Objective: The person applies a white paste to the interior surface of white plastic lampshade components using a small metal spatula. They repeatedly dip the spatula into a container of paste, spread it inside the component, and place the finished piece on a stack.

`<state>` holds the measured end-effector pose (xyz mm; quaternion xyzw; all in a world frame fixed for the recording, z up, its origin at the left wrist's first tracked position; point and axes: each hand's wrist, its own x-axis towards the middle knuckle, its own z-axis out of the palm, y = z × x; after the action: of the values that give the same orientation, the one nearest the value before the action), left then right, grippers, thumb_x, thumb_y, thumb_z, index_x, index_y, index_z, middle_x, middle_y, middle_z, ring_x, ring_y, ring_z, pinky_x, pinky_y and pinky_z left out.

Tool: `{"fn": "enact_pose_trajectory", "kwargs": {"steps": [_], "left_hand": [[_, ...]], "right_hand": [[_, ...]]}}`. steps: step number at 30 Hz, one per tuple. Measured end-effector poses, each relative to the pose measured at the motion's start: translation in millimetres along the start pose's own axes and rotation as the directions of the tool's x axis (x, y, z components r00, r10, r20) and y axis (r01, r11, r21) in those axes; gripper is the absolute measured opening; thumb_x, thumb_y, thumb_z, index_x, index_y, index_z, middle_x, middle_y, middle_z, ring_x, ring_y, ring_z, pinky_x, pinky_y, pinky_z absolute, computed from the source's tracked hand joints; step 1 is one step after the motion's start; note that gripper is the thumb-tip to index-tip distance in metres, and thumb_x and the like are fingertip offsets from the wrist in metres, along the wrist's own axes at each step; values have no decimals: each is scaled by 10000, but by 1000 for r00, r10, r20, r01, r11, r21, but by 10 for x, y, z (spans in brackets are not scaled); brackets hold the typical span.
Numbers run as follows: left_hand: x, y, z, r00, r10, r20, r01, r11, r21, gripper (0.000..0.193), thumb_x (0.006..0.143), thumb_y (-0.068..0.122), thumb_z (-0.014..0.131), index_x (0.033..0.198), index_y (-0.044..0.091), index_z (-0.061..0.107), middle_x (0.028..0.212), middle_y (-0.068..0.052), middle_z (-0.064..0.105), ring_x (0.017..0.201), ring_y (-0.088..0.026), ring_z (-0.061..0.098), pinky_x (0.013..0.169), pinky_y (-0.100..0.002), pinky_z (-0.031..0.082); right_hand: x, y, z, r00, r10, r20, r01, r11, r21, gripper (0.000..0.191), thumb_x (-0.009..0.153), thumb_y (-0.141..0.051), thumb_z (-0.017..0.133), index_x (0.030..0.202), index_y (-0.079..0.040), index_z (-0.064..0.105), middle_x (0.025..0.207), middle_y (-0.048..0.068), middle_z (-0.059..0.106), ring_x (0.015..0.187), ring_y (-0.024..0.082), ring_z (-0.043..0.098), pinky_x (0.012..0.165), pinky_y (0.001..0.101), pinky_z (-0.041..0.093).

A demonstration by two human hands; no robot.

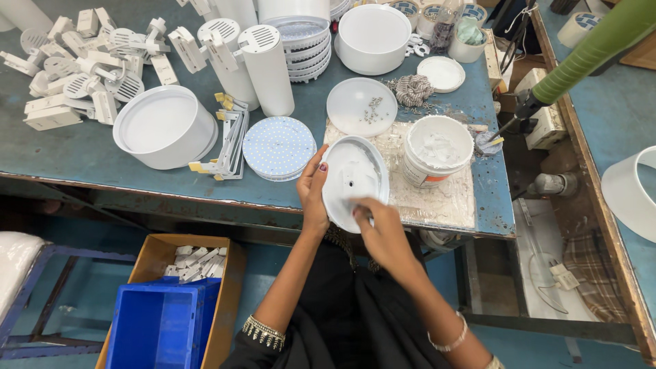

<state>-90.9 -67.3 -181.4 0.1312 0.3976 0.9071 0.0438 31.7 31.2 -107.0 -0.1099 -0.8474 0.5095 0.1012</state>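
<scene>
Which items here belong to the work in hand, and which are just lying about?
In hand: left hand and right hand hold the round white plastic disc.

Lying about: white paste tub; blue-dotted round board; white cylindrical housing; blue plastic crate.

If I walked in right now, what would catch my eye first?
Both hands at the bench's near edge: the left hand grips a round white plate while the right hand touches its lower rim. Behind it sits a white tub, and white fittings pile up far left.
</scene>
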Motion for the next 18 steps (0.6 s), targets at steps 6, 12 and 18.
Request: {"fn": "enact_pose_trajectory", "kwargs": {"steps": [6,12,18], "left_hand": [[21,13,-16,999,-7,46,8,1000,-29,459,1058,174,603,1452,-60,575,1201,-126,694,1003,-113,641,879,-262,532],[40,44,43,996,-81,-39,78,995,-56,480,1023,220,608,1412,-61,585,1242,-154,697,1044,-152,671,914,-287,553],[78,-152,13,977,-197,-76,179,965,-191,526,1006,287,587,1376,-87,584,1265,-179,679,1104,-201,680,963,-319,553]], "right_hand": [[519,-104,-70,862,-502,-68,484,855,-185,350,851,104,579,1139,-38,718,1128,153,731,1028,351,714,887,391,560],[53,264,-223,761,-637,125,639,702,-314,531,696,139,566,1163,-60,721,1136,150,725,1103,364,668,1058,465,497],[-49,683,-403,991,-101,-90,109,990,87,315,916,67,625,1168,-67,757,1072,67,758,1005,209,696,931,341,540]]}}
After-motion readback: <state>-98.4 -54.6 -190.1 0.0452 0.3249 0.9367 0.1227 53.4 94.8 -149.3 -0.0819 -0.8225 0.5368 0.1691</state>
